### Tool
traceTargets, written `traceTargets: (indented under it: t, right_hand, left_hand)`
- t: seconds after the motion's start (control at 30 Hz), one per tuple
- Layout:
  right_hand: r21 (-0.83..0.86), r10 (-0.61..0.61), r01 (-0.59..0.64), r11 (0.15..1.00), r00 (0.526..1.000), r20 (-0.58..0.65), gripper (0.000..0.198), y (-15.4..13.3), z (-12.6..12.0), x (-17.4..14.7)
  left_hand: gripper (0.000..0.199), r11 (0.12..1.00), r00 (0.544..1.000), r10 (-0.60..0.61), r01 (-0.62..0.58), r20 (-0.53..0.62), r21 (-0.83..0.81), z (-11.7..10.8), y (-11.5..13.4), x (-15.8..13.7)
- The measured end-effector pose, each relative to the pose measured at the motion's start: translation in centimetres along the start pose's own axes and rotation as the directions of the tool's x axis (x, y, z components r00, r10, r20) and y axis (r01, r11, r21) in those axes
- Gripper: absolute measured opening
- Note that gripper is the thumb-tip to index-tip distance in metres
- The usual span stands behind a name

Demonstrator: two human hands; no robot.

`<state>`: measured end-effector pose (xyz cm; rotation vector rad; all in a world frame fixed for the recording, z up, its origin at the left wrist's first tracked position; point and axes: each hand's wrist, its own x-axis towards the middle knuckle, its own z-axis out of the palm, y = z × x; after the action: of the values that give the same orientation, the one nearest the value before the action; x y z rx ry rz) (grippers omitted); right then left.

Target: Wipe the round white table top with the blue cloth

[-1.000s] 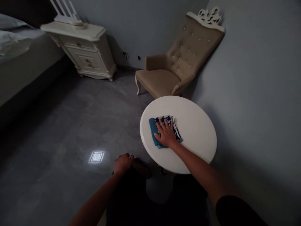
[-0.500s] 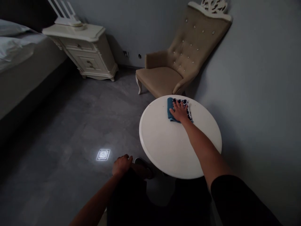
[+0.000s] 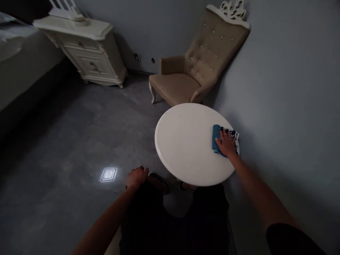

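Observation:
My right hand lies flat with spread fingers on a folded cloth. The cloth is teal, with a dark-and-white patterned part under the fingers. It rests near the right edge of a round white table, pressed beneath my palm rather than gripped. My left hand rests on my left knee, its fingers draped loosely over the front and nothing visible in it. Some of its fingertips are hidden.
A tan tufted armchair stands just behind the table, and a grey wall runs along the right. Farther left are a white nightstand and a bed. A bright square light pattern shows on the floor.
My right hand has slid the cloth from the table's far side to the right and nearer me. My left hand stays on the knee. The view has shifted slightly.

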<state>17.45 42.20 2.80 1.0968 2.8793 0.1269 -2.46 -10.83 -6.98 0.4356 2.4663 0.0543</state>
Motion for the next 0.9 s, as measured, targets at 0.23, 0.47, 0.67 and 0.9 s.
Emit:
traceTargets:
  t: [0.23, 0.47, 0.67, 0.9]
  right_hand:
    - [-0.03, -0.19, 0.188, 0.982, 0.977, -0.093, 0.077, -3.3, 1.4, -12.8]
    - [0.021, -0.483, 0.488, 0.873, 0.869, -0.106, 0.073, -13.9, 0.0, -17.6]
    - [0.158, -0.585, 0.592, 0.79, 0.806, -0.094, 0.078, -23.5, -2.4, -10.6]
    - [0.187, -0.544, 0.547, 0.816, 0.836, -0.072, 0.081, -30.3, -4.1, 2.5]
  left_hand:
    - [0.061, 1.0, 0.999, 0.011, -0.012, -0.033, -0.012, 0.4, -0.1, -0.5]
    - [0.058, 1.0, 0.999, 0.015, -0.015, -0.05, -0.005, 0.6, 0.0, -0.5]
    - [0.057, 1.0, 0.999, 0.003, -0.002, -0.042, 0.007, 0.4, 0.0, -0.5]
    - [0.053, 1.0, 1.0, -0.015, 0.015, -0.007, 0.008, -0.5, -0.2, -0.4]
